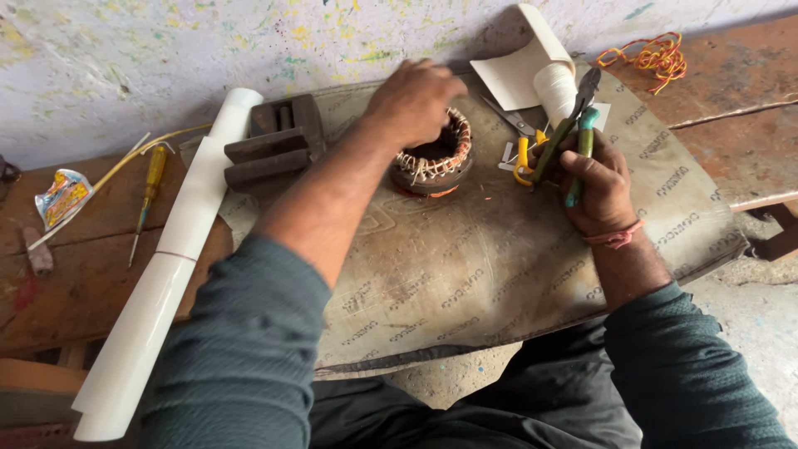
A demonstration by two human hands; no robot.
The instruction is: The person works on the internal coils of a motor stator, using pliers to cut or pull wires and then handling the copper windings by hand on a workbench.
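My hands on a wound motor stator and green-handled pliers

My left hand cups the round stator, copper coils laced with pale cord, on the worn printed mat; my right hand closes around the pliers, steel tip up; yellow-handled scissors lie just beside.

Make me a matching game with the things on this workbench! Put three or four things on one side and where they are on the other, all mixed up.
Things:
1. pliers
2. wound coil ring
3. screwdriver
4. white rolled sheet

Places:
A. under the left hand
B. lying across the left end of the bench, beside the sleeve
C. in the right hand
D. on bare wood at the far left, yellow handle up

Pairs: 1-C, 2-A, 3-D, 4-B
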